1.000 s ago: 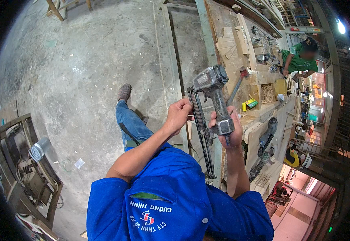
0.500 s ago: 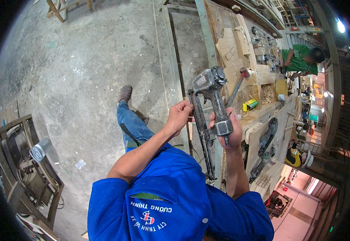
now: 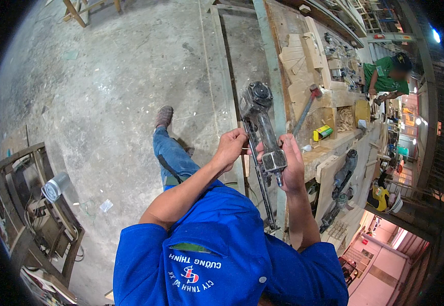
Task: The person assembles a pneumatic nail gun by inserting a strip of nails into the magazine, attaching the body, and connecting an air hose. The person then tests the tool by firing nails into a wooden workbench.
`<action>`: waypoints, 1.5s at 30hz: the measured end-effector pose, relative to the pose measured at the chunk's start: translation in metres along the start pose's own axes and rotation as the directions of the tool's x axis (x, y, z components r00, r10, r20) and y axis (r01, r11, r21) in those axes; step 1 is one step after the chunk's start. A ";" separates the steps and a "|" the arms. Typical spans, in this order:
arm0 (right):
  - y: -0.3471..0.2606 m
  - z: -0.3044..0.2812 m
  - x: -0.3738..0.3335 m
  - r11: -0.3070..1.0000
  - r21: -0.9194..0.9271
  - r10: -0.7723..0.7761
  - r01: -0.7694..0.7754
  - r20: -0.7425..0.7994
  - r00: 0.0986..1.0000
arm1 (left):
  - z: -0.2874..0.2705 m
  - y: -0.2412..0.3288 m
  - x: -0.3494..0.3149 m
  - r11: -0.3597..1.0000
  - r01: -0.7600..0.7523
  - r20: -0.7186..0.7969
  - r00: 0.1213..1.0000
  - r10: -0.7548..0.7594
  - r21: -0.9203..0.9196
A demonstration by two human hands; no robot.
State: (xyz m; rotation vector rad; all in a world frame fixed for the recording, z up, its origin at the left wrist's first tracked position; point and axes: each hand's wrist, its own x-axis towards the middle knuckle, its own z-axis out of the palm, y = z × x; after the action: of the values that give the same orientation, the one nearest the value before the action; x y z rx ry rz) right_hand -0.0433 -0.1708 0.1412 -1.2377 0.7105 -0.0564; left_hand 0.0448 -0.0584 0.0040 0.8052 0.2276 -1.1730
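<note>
A worn black and grey nail gun point(image 3: 265, 122) is held up in front of my body, its long thin magazine point(image 3: 260, 176) slanting down toward my shirt. My right hand point(image 3: 294, 166) supports it by the handle near the squared end cap, fingers around the far side. On the other side, my left hand point(image 3: 231, 148) has its fingers pinched together against the magazine rail, near the tool's head. What lies between those fingertips is hidden.
To the right, a workbench holds a red-headed hammer point(image 3: 307, 104), a yellow-green box point(image 3: 323, 133), wood pieces point(image 3: 294, 53) and more power tools point(image 3: 345, 168). A person in green point(image 3: 385, 76) stands beyond. A metal frame point(image 3: 33, 178) stands at left on the concrete floor.
The nail gun has rolled in my grip and its head has swung left. My right fingers have shifted on the handle; the left hand stays at the magazine.
</note>
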 end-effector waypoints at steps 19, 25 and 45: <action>-0.012 0.030 0.019 0.993 0.106 0.050 -0.042 -0.074 0.996 | -0.010 -0.013 0.011 0.995 0.085 0.005 0.996 -0.085 -0.049; -0.011 0.031 0.025 0.992 0.111 0.081 -0.065 -0.144 0.986 | -0.014 -0.016 0.013 0.995 0.090 0.042 0.995 -0.088 -0.034; -0.013 0.030 0.037 0.973 0.205 0.157 -0.110 -0.230 0.960 | -0.017 -0.018 0.018 0.990 0.141 0.062 0.988 -0.139 -0.023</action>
State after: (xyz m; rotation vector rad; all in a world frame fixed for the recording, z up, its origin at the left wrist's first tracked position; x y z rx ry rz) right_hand 0.0060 -0.1655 0.1399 -1.0056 0.9798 -0.1638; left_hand 0.0396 -0.0630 -0.0256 0.7376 0.2531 -1.3216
